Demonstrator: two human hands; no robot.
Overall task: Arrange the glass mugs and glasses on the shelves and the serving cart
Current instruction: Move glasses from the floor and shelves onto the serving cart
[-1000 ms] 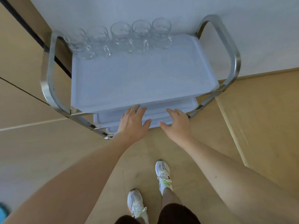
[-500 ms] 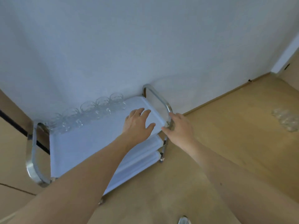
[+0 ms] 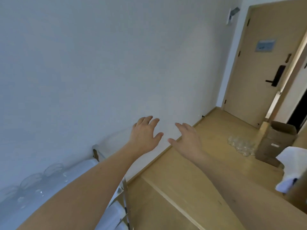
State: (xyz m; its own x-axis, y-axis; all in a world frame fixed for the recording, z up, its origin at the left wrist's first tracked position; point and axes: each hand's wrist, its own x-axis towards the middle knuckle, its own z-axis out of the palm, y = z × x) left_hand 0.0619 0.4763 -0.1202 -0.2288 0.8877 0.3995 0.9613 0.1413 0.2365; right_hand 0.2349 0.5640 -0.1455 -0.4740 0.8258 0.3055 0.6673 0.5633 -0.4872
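Above the serving cart (image 3: 101, 156), the left hand (image 3: 144, 135) and right hand (image 3: 187, 140) now hang in the air with fingers spread, holding nothing; half a second ago they touched its tray and rail. Glass mugs (image 3: 41, 178) line the cart's far edge against the white wall (image 3: 99, 63). More glasses (image 3: 240, 145) sit on the wooden floor (image 3: 182, 171) beside a cardboard box (image 3: 274, 143), near a door (image 3: 259, 63).
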